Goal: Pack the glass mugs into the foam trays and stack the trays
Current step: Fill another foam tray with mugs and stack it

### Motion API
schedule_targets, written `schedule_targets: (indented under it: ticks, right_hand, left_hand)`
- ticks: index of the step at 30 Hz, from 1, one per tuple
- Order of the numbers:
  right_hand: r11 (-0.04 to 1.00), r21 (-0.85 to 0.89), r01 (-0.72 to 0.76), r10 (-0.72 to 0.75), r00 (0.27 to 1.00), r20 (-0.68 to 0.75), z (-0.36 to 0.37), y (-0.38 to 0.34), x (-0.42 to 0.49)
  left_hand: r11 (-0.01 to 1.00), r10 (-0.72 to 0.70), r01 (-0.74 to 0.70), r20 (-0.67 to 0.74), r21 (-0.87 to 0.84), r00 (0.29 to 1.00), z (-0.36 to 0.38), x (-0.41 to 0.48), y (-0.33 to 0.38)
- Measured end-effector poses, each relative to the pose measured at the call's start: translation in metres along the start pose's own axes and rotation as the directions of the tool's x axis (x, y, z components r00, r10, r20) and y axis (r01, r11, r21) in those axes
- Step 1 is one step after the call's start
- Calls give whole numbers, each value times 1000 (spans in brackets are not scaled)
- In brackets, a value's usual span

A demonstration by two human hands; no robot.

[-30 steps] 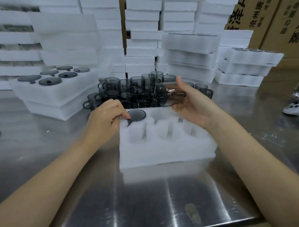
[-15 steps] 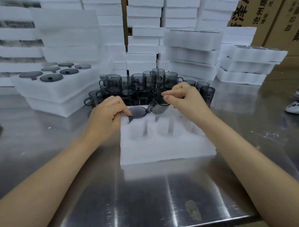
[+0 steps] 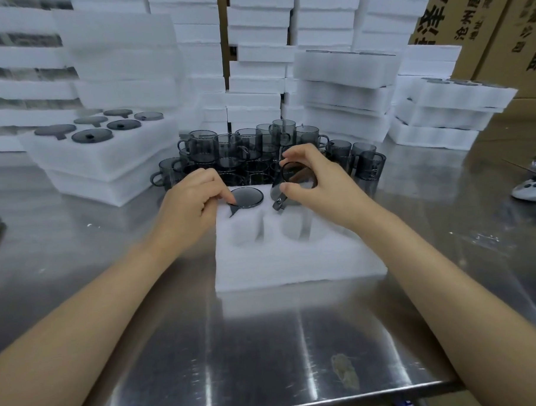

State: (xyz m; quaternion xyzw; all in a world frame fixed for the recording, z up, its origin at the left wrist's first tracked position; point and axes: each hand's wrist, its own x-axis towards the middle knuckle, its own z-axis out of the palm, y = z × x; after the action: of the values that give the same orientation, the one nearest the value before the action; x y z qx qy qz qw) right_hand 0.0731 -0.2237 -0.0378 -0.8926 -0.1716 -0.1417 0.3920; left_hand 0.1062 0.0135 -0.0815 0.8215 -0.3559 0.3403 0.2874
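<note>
My right hand (image 3: 318, 185) has its grip pinched around a smoky grey glass mug (image 3: 293, 183), tipped over on its side above the far middle pocket of the foam tray (image 3: 293, 260), handle pointing down toward the foam. My left hand (image 3: 193, 203) has its fingers curled narrow and pressed on the tray's far left corner, fingertips touching the edge of the seated mug (image 3: 246, 197), which sits sunk in its pocket so only a round dark disc and a little handle notch show. The tray is a soft, fuzzy-looking white block with round cut-out wells, and the near wells are bare foam. It's sitting on a shiny brushed steel table (image 3: 206, 359) that smears reflections everywhere. Right behind the tray there's a cluster of loose mugs (image 3: 227, 149), all the same see-through grey cylinders with loop handles. Off to the left is a filled tray stack (image 3: 105, 157), with more white foam slabs piled up behind.
</note>
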Motion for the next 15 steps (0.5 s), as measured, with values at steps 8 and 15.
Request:
schedule_targets:
  ticks: [8, 15]
  right_hand:
    - [994, -55, 95, -88, 990, 107, 1, -2, -1]
    - [943, -290, 162, -114, 978, 175, 3, -4, 0]
  left_hand:
    - [1000, 0, 0, 1, -6, 1000, 1, 0, -1]
    - [1000, -6, 6, 4, -3, 1000, 1, 0, 1]
